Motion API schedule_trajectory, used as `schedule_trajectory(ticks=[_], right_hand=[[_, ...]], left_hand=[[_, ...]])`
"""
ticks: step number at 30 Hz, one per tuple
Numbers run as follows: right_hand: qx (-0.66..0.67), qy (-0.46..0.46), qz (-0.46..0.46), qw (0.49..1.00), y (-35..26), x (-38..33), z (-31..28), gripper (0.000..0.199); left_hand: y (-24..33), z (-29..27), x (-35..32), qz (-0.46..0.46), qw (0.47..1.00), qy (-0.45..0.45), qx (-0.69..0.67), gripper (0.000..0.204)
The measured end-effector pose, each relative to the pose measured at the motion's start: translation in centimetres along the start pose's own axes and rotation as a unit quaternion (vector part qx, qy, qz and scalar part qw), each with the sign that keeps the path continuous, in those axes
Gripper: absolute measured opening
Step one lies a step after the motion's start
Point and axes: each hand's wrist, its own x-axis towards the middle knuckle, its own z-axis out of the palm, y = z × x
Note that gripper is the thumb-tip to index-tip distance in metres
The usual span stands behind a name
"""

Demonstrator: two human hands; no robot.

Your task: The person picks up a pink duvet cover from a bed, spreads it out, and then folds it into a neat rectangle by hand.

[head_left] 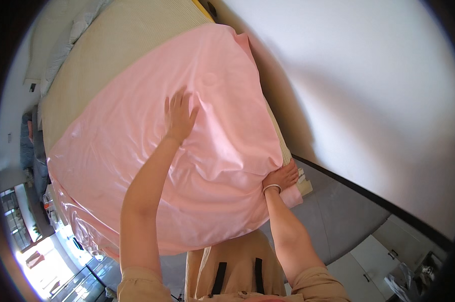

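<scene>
A pale pink, shiny bed sheet is spread with wrinkles over the near part of a beige ribbed mattress. My left hand lies open on the sheet, fingers spread and palm down, with creases running out around it. At the mattress's near right corner, my right hand, with a bracelet at the wrist, is closed over the sheet's edge. Its fingertips bend over the side, so what lies under them is partly hidden. Beside that hand, sheet fabric hangs down past the corner.
A white wall runs along the right side of the bed, with a dark baseboard below it. Grey floor shows at the corner. White cabinets stand at lower right; a bright window is at lower left.
</scene>
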Motion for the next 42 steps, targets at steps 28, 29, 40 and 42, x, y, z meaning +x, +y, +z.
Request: schedule_trajectory(ticks=[28,29,40,42], right_hand=[[-0.043,-0.087,0.045,0.994,0.4,2.2,2.8,0.087],[-0.027,-0.07,0.024,0.997,-0.4,2.1,2.8,0.082],[-0.033,-0.071,-0.006,0.997,-0.4,1.3,1.8,0.063],[-0.031,-0.069,-0.005,0.997,-1.5,1.4,1.8,0.064]], left_hand=[[-0.3,12.2,28.1,-0.166,0.966,-0.088,-0.176,0.039],[-4.5,12.6,29.3,-0.13,0.985,0.003,-0.112,0.032],[-4.6,6.0,29.6,-0.305,0.869,-0.007,-0.391,0.053],[-7.4,8.0,26.9,-0.119,0.967,0.074,-0.212,0.062]])
